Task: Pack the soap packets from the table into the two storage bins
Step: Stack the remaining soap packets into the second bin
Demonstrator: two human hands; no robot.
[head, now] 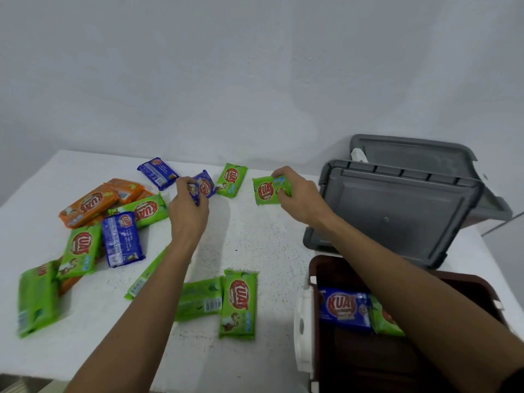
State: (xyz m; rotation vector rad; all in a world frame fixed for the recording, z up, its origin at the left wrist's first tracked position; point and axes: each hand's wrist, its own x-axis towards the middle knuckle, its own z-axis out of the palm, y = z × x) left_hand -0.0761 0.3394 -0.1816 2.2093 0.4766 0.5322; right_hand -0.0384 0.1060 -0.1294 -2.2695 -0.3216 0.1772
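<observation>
Left grip (188,211) pinches a blue packet (205,187). Right grip (300,197) clasps a green packet (266,191) near the grey bin (397,211).

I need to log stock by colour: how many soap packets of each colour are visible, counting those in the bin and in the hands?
Green packets: 9
Blue packets: 4
Orange packets: at least 3, partly buried
Total: at least 16

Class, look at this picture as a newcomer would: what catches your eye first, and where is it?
Both hands work mid-table: the left hand grips a blue soap packet, the right hand a green soap packet. A brown storage bin at lower right holds two packets.
</observation>
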